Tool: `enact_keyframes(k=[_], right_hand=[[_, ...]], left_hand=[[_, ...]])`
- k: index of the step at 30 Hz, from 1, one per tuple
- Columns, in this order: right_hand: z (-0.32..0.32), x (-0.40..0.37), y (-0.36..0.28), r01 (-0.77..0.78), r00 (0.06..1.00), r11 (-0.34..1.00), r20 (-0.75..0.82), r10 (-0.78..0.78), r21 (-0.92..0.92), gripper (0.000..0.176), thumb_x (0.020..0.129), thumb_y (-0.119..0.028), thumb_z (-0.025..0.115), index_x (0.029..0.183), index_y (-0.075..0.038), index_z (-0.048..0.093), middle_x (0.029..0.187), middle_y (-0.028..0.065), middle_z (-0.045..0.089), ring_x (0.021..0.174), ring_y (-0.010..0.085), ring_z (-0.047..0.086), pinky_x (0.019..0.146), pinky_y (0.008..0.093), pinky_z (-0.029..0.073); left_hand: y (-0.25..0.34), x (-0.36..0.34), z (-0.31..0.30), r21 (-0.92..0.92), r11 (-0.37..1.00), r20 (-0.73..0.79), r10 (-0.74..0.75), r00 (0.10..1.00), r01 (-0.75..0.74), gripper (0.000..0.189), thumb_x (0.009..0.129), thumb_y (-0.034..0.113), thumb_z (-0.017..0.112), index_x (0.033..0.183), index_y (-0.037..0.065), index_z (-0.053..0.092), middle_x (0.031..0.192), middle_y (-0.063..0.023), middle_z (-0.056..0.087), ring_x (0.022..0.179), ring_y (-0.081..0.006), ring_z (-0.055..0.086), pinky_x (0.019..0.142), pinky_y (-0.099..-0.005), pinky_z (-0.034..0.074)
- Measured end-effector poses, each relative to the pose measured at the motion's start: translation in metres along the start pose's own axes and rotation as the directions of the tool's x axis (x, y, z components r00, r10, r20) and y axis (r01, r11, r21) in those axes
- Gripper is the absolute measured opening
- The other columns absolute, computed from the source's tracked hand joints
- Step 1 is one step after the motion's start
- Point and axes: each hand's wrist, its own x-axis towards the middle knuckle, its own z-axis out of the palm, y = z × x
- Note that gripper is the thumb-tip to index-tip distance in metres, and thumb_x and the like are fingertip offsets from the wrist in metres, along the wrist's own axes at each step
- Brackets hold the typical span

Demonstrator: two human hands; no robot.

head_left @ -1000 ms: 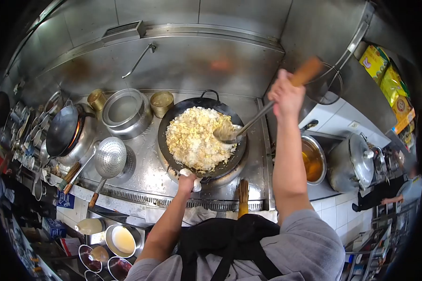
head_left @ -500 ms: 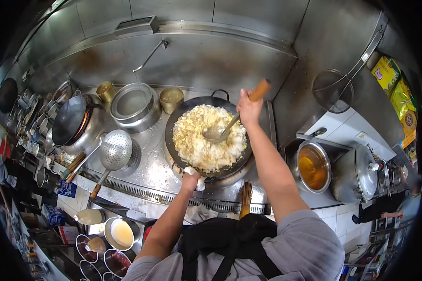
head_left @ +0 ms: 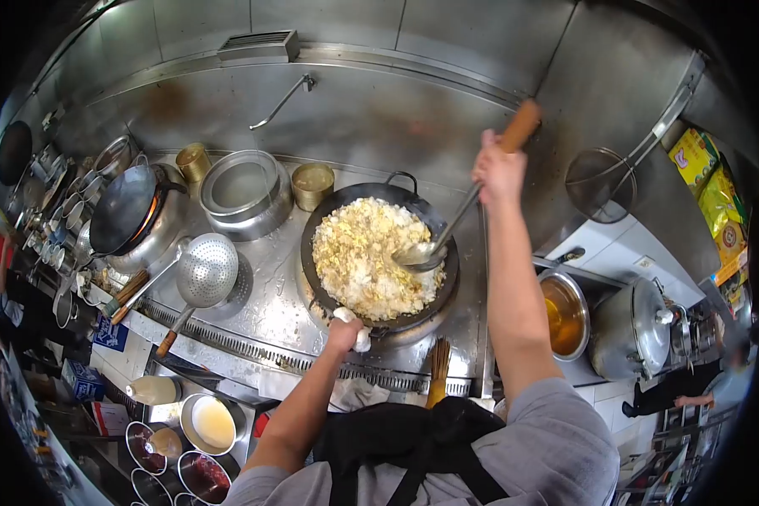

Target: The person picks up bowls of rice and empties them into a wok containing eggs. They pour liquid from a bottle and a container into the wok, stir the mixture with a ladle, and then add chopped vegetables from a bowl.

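A big black wok [head_left: 435, 211] sits on the burner, holding a heap of fried rice [head_left: 367, 253] flecked with yellow egg. My right hand [head_left: 501, 171] is wrapped round the shaft of a wooden-handled ladle [head_left: 417, 256], whose metal bowl rests in the right part of the rice. At the near rim of the wok, my left hand [head_left: 344, 334] grips a folded white cloth [head_left: 362, 340]; the wok's near handle is hidden under it. The far loop handle [head_left: 402, 175] of the wok stands bare.
Left of the wok lie a perforated strainer [head_left: 207, 270] and a lidded pot [head_left: 244, 198]. A bamboo brush [head_left: 439, 371] stands at the front edge. To the right are a bowl of amber liquid [head_left: 564, 316], a large pot [head_left: 637, 329] and a hanging sieve [head_left: 600, 185]. People stand far left and right.
My right hand has moved right and slightly up, drawing the ladle from the middle of the rice to its right side. My left hand stays at the near rim.
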Motion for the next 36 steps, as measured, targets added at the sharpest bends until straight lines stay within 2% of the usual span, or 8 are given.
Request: enact_keyframes(k=[4,5,6,10,14,17,24,36], right_hand=[[-0.007,-0.016,0.034,0.254,0.967,0.952,-0.066,-0.246,0.17,0.02,0.089,-0.015,0.064,0.081,-0.008,0.047,0.051,-0.0021,0.04,0.037,0.0082,0.037,0.034,0.0252,0.032],[-0.018,0.0,0.103,-0.112,0.986,0.683,-0.004,0.166,0.722,0.019,0.087,-0.012,0.064,0.08,-0.008,0.047,0.049,-0.0016,0.04,0.037,0.0092,0.039,0.034,0.0255,0.033],[-0.005,-0.017,0.123,0.122,0.992,0.991,-0.025,-0.123,-0.06,0.02,0.087,-0.015,0.065,0.078,-0.01,0.048,0.048,-0.0014,0.041,0.036,0.0097,0.04,0.034,0.025,0.033],[0.047,0.005,0.027,-0.012,0.997,0.977,0.067,0.026,-0.215,0.032,0.089,-0.022,0.065,0.066,-0.013,0.045,0.049,-0.0047,0.041,0.036,0.0057,0.038,0.034,0.0232,0.029],[0.029,-0.014,0.042,0.341,0.94,0.938,-0.01,-0.341,0.066,0.028,0.088,-0.014,0.065,0.07,-0.012,0.044,0.05,-0.0042,0.041,0.038,0.0062,0.039,0.035,0.0232,0.031],[0.045,-0.013,0.093,0.004,0.999,0.996,0.045,0.0,-0.094,0.027,0.087,-0.014,0.065,0.071,-0.01,0.044,0.051,-0.003,0.042,0.038,0.0071,0.04,0.036,0.024,0.033],[0.057,-0.072,0.025,0.153,0.807,0.928,0.499,-0.316,0.34,0.023,0.089,-0.015,0.063,0.075,-0.011,0.046,0.052,-0.0044,0.036,0.042,0.0067,0.035,0.041,0.0227,0.027],[0.065,-0.11,0.111,0.009,0.788,0.996,0.613,-0.062,0.09,0.035,0.087,-0.017,0.063,0.061,-0.008,0.042,0.055,-0.0016,0.045,0.051,0.0074,0.042,0.047,0.0247,0.033]], left_hand=[[0.024,-0.023,0.008,-0.111,0.994,-0.06,0.014,0.998,-0.021,0.022,0.073,0.014,0.06,0.086,-0.003,0.062,0.079,-0.012,0.063,0.068,-0.0219,0.06,0.061,-0.0359,0.048],[0.024,-0.025,0.009,-0.111,0.994,-0.091,0.002,0.996,-0.012,0.022,0.073,0.014,0.06,0.085,-0.004,0.061,0.079,-0.0124,0.063,0.066,-0.022,0.06,0.059,-0.0369,0.047],[0.026,-0.028,0.012,-0.118,0.993,-0.091,0.013,0.996,-0.024,0.022,0.073,0.014,0.06,0.085,-0.004,0.061,0.079,-0.0124,0.063,0.066,-0.022,0.06,0.059,-0.0369,0.047],[0.026,-0.021,0.008,-0.069,0.997,-0.114,0.024,0.993,-0.032,0.023,0.072,0.014,0.059,0.084,-0.006,0.06,0.076,-0.0151,0.064,0.066,-0.0262,0.062,0.062,-0.0374,0.048],[0.013,-0.02,0.008,-0.182,0.983,-0.068,0.027,0.997,-0.039,0.024,0.071,0.014,0.059,0.086,-0.005,0.06,0.078,-0.015,0.064,0.07,-0.0256,0.063,0.063,-0.0384,0.049],[0.033,-0.033,0.008,-0.128,0.992,-0.08,0.013,0.997,-0.023,0.029,0.071,0.014,0.06,0.093,-0.005,0.059,0.083,-0.0155,0.065,0.074,-0.0266,0.064,0.067,-0.0385,0.049],[0.018,-0.023,0.011,-0.121,0.991,-0.103,-0.065,0.993,0.052,0.036,0.07,0.017,0.063,0.098,-0.005,0.06,0.091,-0.0198,0.066,0.085,-0.0309,0.065,0.075,-0.0397,0.05],[0.02,-0.027,0.014,-0.152,0.988,-0.109,-0.03,0.994,0.013,0.039,0.071,0.015,0.063,0.104,-0.005,0.057,0.094,-0.0197,0.066,0.088,-0.0307,0.065,0.078,-0.0382,0.05]])
